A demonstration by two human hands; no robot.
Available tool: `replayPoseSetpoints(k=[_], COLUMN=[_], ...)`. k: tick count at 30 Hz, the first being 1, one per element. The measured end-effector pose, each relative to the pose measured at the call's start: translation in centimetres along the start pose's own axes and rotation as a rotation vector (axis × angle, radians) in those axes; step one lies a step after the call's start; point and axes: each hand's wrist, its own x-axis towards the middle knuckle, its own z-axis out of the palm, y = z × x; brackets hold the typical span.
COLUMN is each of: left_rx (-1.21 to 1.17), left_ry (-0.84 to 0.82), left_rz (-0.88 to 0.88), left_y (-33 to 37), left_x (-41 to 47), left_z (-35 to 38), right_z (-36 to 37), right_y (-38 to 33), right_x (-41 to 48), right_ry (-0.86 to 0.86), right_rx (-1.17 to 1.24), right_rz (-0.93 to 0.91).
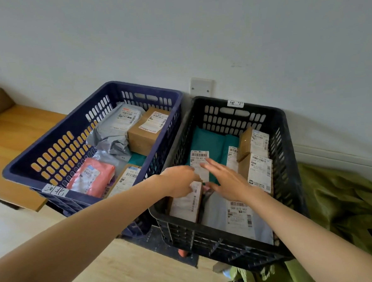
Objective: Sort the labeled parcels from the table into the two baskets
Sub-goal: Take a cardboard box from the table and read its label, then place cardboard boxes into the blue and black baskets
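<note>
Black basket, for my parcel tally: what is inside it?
Teal mailers, two right-side boxes, a grey mailer at the front, and a near box gripped by the left hand. The right hand and the parcels hide the bottom.

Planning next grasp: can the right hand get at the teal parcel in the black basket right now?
Probably yes. The right hand is open over the teal parcel, whose top lies uncovered in the open black basket. The left hand, gripping a box, sits beside, not across.

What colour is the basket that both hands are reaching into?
Black, plain in the head view: the basket where the left hand grips a boxed parcel.
</note>
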Motion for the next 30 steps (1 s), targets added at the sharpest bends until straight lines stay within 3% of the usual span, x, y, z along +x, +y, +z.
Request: replayPoseSetpoints(k=[3,6,15,30], left_rx=[-0.042,-0.088,-0.262,-0.411], left_ry=[0.265,0.415,0.583,0.764], left_rz=[-0.032,-0.115,-0.366,-0.723], left_y=[-0.8,-2.7,-12.0,-36.9], left_x=[-0.8,-2.0,-10.2,-32.2], left_z=[-1.9,-3.3,-4.8,-0.8], right_z=[-1.7,-3.0,-4.3,1.0], right_y=[-0.4,-1.5,-11.2,-41.0], right_x=[1.6,3.2,10.5,28.3], right_ry=[0.138,0.231,0.292,0.255], right_rx=[0.154,0.198,0.205,0.279], right_rz=[0.009,-0.006,-0.129,-0.353])
